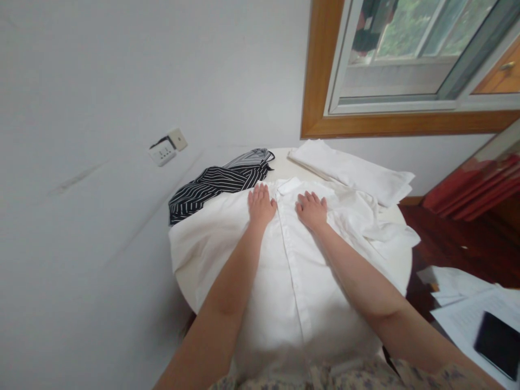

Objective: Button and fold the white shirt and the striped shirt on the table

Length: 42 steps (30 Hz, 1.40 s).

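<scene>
Across the left and back stretches a pale wall, and at the upper right a window sits in a wooden frame. Below is a round white desk, mostly covered by a white shirt spread front side up, its collar toward the wall and its front placket running toward the wearer. Red fabric hangs at the right. A black-and-white striped garment lies bunched along the shirt's far left edge; a folded white cloth lies at the far right. Lower right, a flat black object rests on papers. Both hands press flat on the shirt near the collar, grasping nothing: the left hand left of the placket, the right hand right of it. Smallest is the wall socket.
</scene>
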Available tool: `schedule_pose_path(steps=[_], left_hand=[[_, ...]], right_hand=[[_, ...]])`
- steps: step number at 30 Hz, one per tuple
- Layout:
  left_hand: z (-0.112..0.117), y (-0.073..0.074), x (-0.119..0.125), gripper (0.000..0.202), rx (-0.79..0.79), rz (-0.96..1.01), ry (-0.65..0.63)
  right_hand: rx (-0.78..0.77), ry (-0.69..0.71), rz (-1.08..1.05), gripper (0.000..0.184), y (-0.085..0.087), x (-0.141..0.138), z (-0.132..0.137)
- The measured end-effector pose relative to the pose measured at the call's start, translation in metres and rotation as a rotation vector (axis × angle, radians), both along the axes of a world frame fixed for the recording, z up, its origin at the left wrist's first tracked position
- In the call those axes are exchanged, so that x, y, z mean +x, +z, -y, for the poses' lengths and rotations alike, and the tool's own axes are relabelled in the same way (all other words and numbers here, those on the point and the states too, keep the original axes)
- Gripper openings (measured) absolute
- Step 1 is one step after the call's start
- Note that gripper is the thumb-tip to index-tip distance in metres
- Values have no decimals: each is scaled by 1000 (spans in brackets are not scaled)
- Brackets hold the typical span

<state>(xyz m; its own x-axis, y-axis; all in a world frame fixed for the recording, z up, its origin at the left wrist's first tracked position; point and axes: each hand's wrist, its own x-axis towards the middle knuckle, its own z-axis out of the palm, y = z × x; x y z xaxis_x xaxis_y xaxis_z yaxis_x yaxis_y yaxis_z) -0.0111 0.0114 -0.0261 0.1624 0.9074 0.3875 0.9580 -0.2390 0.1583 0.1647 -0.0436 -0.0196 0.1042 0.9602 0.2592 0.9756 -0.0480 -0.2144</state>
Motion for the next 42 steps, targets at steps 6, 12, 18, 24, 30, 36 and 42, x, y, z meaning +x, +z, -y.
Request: schedule_pose_path(steps=[6, 12, 18, 24, 30, 36, 42], left_hand=[[-13, 1, -1, 57, -90, -82, -27], [-21, 10, -5, 55, -64, -115, -77], [-27, 9, -8, 57, -121, -110, -67], [-29, 8, -13, 55, -197, -74, -28], [-29, 6, -10, 59, -168, -84, -1], [-31, 2, -11, 64, -150, -61, 10], [-28, 7, -17, 54, -161, 6, -69]], right_hand=[[-20, -6, 2, 47, 1, 0, -1], [-6, -5, 11, 48, 0, -1, -1], [1, -3, -4, 46, 2, -2, 0], [18, -39, -54, 56, 0, -3, -4], [30, 114, 2, 52, 20, -12, -32], [-105, 291, 42, 47, 20, -20, -55], [-201, 264, 16, 59, 4, -19, -63]])
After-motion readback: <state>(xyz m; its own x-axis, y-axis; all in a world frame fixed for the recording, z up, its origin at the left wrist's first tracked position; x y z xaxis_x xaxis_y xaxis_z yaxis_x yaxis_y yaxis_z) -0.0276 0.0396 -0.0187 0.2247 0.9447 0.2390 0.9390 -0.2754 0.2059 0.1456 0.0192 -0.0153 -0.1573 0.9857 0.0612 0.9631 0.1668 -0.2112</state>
